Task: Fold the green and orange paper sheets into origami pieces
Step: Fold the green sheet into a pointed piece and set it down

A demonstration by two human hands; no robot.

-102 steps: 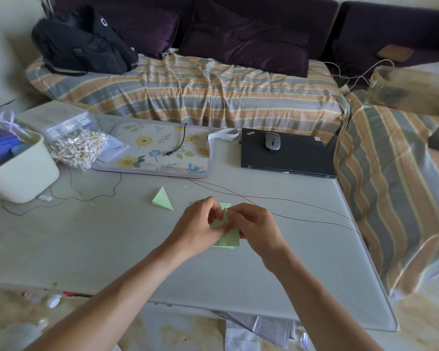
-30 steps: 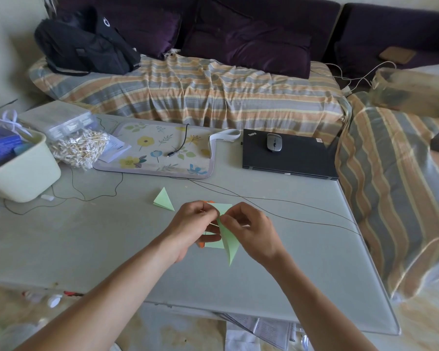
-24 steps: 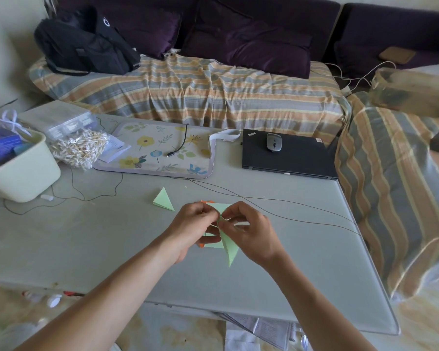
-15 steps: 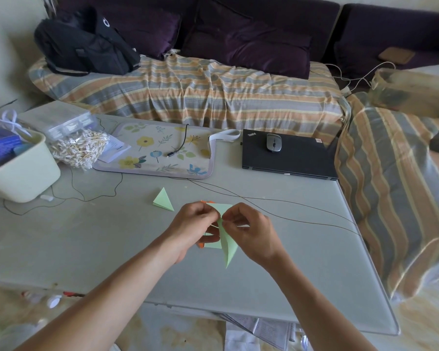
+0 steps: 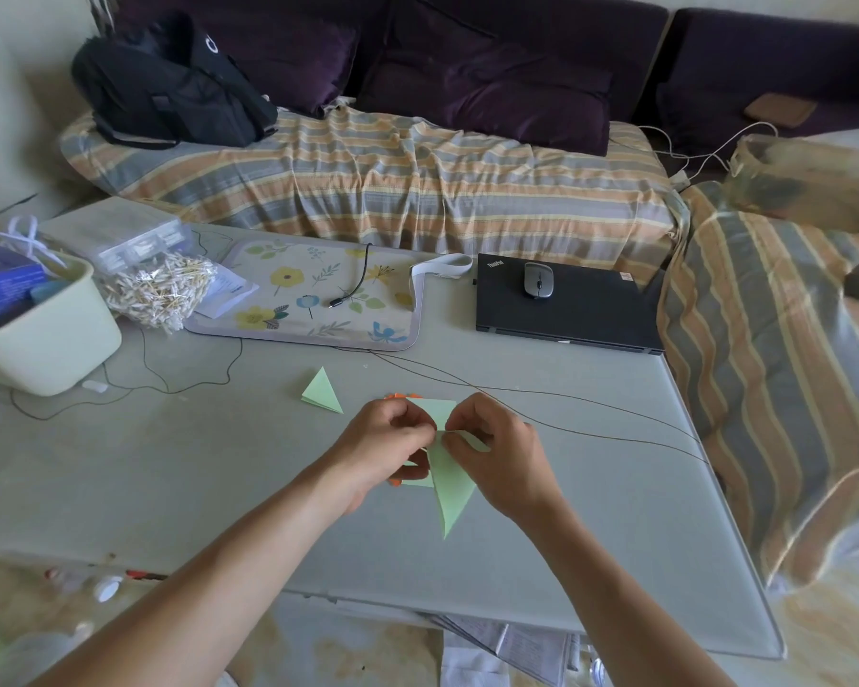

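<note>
Above the middle of the grey table, my left hand and my right hand both pinch the top of a folded green paper piece whose long point hangs toward me. Under my hands lie more green paper sheets and orange paper, only slivers of which show. A finished green folded triangle lies on the table to the left of my hands.
A cream tub and a bag of cotton swabs stand at the left. A floral mat lies behind, and a black laptop carries a mouse. Thin cables cross the table; a striped sofa lies beyond.
The green piece went from lying flat under my hands to being lifted with its point hanging down. Over the last second my fingers shifted only slightly at its top.
</note>
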